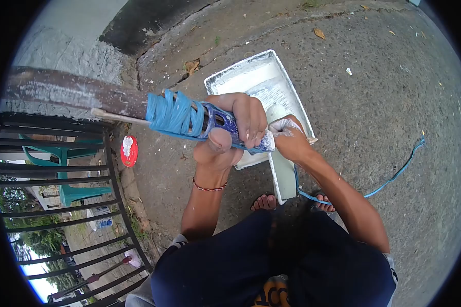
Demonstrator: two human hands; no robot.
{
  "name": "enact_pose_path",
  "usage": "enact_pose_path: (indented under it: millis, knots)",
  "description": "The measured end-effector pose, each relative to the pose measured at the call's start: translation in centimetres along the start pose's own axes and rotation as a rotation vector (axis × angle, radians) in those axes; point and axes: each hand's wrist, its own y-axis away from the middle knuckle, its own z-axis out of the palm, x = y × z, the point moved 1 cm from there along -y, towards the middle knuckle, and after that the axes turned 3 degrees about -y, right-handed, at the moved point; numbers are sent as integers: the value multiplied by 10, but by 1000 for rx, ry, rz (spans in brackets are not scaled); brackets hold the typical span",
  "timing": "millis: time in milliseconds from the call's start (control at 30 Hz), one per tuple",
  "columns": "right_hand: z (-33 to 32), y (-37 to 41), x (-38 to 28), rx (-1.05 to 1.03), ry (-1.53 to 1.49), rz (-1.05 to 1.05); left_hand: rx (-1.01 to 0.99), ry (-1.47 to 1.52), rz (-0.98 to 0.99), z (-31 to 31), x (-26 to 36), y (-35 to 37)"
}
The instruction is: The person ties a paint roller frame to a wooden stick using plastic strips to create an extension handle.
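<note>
My left hand (235, 120) is closed around the blue handle (225, 121) of a paint roller. Blue plastic strip (174, 115) lashes this handle to a long, paint-spotted pole (77, 93), and a thin wooden stick (120, 117) lies along it. My right hand (292, 139), smeared with white paint, is closed at the handle's white-crusted front end. A light wooden tip (313, 139) pokes out past it. The pale green roller sleeve (287, 176) hangs below, partly hidden by my right hand. Behind both hands lies a white paint tray (292, 92), coated inside with wet paint.
A loose blue strip (389, 181) trails over the concrete ground (374, 102) to the right. On the left are a red lid (129, 151) with white paint, a black metal fence (112, 179) and a green chair (66, 153) beyond it. My feet (264, 201) are close below the tray.
</note>
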Motion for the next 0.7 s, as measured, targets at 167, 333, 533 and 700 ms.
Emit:
enact_pose_path:
  millis: [167, 333, 533, 700]
  knots:
    - [-7, 18, -41, 83, 179, -179, 1, 21, 67, 4, 6, 12]
    - [4, 25, -25, 205, 58, -462, 163, 4, 81, 9, 11, 22]
    - [-5, 25, -36, 47, 165, -311, 108, -16, 102, 9, 20, 25]
    - [-7, 11, -60, 117, 109, -245, -129, 48, 93, 12, 28, 17]
